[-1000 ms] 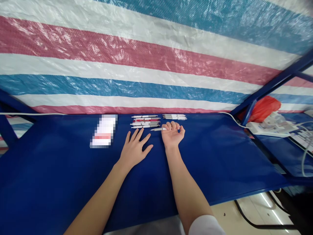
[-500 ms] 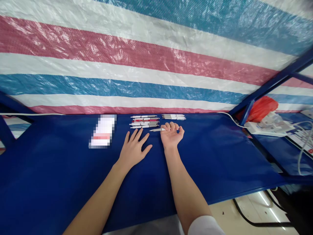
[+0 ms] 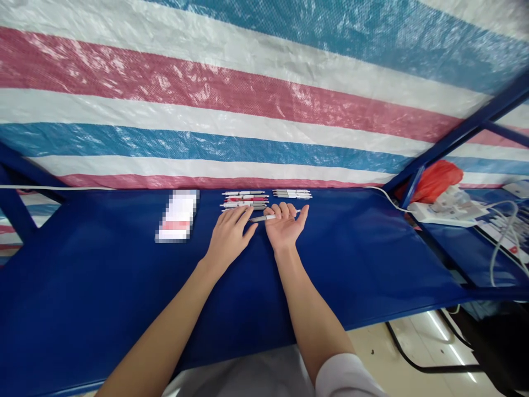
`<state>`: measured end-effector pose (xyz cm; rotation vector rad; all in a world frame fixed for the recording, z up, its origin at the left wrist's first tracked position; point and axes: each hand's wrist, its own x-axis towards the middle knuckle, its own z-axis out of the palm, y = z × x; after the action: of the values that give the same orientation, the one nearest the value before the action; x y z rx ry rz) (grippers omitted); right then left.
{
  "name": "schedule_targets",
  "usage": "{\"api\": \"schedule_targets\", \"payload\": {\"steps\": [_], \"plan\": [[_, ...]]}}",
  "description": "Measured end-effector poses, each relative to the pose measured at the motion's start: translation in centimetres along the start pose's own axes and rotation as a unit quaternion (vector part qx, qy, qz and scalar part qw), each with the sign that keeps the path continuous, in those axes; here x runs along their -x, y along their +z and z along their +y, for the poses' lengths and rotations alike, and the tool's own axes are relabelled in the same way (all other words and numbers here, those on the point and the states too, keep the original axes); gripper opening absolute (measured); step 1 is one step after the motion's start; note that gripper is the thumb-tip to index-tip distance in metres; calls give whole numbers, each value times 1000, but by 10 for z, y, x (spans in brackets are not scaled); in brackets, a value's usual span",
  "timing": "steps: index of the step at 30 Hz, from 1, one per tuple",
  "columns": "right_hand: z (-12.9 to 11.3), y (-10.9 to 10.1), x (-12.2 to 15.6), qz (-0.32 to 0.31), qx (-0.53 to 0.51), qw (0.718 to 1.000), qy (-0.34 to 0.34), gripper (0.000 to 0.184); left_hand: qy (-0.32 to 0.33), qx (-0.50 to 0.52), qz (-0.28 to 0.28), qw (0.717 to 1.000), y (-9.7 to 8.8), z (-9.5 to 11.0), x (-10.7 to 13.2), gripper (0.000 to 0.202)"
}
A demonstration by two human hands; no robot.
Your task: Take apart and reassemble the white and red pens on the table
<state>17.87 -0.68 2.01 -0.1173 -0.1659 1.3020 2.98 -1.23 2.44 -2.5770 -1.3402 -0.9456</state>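
Note:
My right hand (image 3: 284, 225) lies palm up on the blue table (image 3: 103, 286) with its fingers curled over a white pen (image 3: 262, 218). My left hand (image 3: 230, 234) rests palm down beside it, fingers apart, its fingertips close to the pen's tip. Just beyond my hands lies a bunch of several white and red pens (image 3: 244, 200). A smaller row of white pens (image 3: 291, 193) lies to its right.
A blurred white and red packet (image 3: 178, 216) lies left of the pens. A striped tarpaulin (image 3: 248, 94) hangs behind the table. At right stand a blue frame (image 3: 454, 138), a red bag (image 3: 436, 181), a white power strip (image 3: 438, 214) and cables.
My left hand has slid forward and right, up to the pen's tip. My right hand has opened its thumb outward. The view has shifted slightly.

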Motion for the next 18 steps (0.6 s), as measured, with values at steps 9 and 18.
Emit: {"api": "schedule_targets", "payload": {"steps": [9, 18], "plan": [[-7, 5, 8, 12, 90, 996, -6, 41, 80, 17, -1, 997, 3, 8, -10, 23], [-32, -5, 13, -29, 730, 643, -229, 26, 78, -19, -7, 997, 1, -7, -5, 21]]}}
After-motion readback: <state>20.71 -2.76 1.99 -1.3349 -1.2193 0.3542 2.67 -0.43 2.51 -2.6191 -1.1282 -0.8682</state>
